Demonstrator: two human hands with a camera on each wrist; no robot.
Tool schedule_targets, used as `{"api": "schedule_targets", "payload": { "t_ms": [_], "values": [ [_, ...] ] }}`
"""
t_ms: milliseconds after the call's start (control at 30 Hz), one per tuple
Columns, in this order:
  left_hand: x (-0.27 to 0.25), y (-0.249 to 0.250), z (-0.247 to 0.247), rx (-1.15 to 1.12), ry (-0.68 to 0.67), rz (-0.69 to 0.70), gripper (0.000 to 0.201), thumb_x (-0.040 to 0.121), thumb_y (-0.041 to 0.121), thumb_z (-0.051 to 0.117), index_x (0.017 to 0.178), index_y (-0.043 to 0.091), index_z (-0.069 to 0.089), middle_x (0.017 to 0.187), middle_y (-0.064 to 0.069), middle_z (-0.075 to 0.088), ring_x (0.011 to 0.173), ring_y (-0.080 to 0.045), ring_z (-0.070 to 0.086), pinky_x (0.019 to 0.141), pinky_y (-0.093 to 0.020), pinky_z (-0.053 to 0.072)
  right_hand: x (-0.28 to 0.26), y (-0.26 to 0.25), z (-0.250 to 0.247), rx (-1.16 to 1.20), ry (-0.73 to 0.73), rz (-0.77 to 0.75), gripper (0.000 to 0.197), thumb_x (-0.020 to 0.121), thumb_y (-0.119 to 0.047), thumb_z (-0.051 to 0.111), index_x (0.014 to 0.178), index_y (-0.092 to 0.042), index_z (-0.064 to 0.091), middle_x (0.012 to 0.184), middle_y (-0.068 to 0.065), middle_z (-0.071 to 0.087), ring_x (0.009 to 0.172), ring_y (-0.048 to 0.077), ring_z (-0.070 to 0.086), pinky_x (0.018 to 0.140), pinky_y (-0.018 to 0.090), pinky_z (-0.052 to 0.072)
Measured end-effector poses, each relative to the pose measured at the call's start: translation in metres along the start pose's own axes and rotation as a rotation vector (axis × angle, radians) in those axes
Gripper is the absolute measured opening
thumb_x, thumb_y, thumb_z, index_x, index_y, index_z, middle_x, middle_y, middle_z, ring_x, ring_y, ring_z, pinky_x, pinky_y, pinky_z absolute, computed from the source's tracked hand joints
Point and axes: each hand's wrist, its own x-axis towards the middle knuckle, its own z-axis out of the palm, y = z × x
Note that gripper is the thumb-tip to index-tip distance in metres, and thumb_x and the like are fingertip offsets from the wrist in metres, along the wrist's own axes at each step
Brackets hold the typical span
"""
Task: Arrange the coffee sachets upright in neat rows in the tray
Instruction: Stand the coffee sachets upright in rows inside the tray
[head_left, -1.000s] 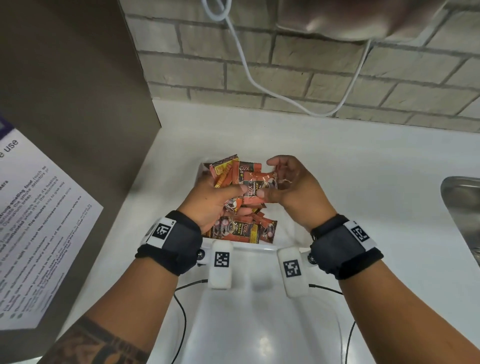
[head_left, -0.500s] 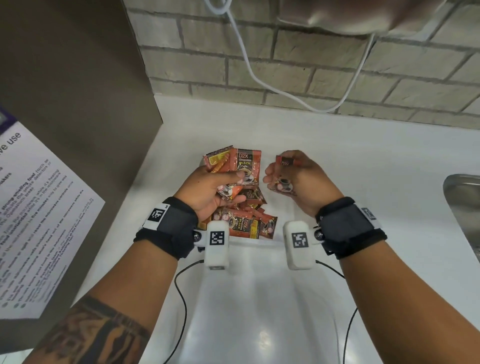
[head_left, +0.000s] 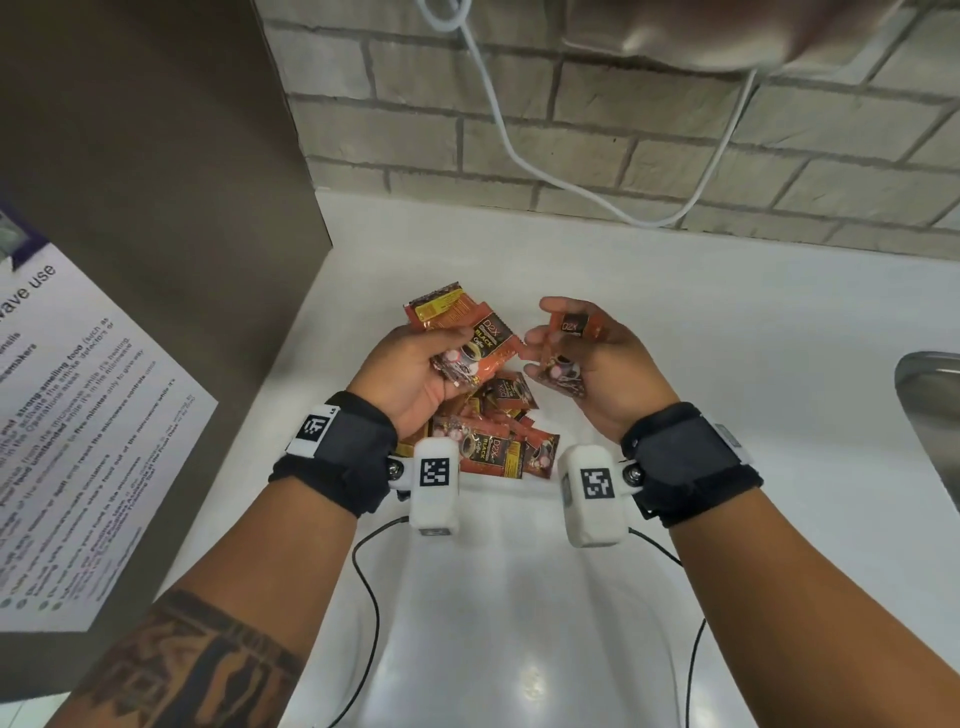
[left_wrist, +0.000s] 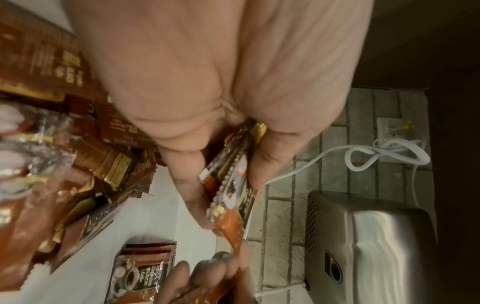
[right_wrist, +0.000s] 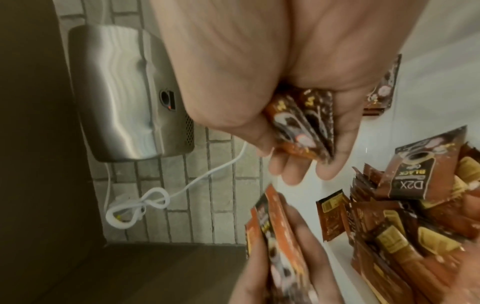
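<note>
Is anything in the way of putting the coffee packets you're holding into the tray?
Yes. The right hand and left hand each hold sachets above the tray. A loose pile of sachets lies jumbled in it, right below, covering the floor there.

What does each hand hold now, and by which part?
The left hand grips a few coffee sachets by their lower ends. The right hand holds other sachets around the lower half, between thumb and fingers.
</note>
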Motion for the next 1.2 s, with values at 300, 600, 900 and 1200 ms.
{"api": "schedule_targets", "payload": {
  "t_ms": [300,600,900,1200],
  "values": [
    [-0.002,-0.009,0.014,-0.078,-0.106,0.065,0.033,0.088,-0.002,0.06,0.119,-0.013,0.058,0.095,-0.017,0.069,0.082,-0.023,0.071,0.07,-0.031,0.058,-0.003,0.009,0.023,-0.079,-0.014,-0.048,0.058,0.066,-0.023,0.092,0.113,-0.011,0.062,0.099,0.02,0.067,0.072,0.029,0.067,0.068,0.045,0.056],
    [0.001,-0.007,0.003,0.054,-0.041,0.073,0.032,0.096,0.006,0.059,0.127,0.002,0.06,0.103,-0.01,0.072,0.084,-0.02,0.071,0.071,-0.029,0.057,0.0,-0.013,0.007,-0.147,-0.03,-0.098,0.028,0.097,-0.001,0.054,0.12,-0.011,0.066,0.084,0.012,0.064,0.075,0.024,0.066,0.08,0.044,0.056],
    [0.003,-0.008,0.001,0.228,-0.162,-0.102,0.082,0.091,0.072,0.039,0.124,0.001,0.062,0.099,-0.019,0.067,0.067,-0.026,0.065,0.054,-0.028,0.049,0.006,-0.016,0.002,-0.459,-0.099,-0.254,0.015,0.087,-0.009,0.075,0.101,-0.014,0.073,0.08,-0.006,0.065,0.067,0.006,0.056,0.069,0.025,0.048],
    [0.005,-0.005,0.006,0.179,-0.094,0.097,0.02,0.089,0.007,0.066,0.108,0.001,0.066,0.087,-0.008,0.069,0.069,-0.013,0.065,0.057,-0.019,0.055,0.009,-0.016,0.003,-0.406,-0.071,-0.344,0.028,0.093,0.013,0.052,0.102,-0.007,0.07,0.09,0.014,0.065,0.075,0.021,0.063,0.061,0.02,0.047]
  ]
}}
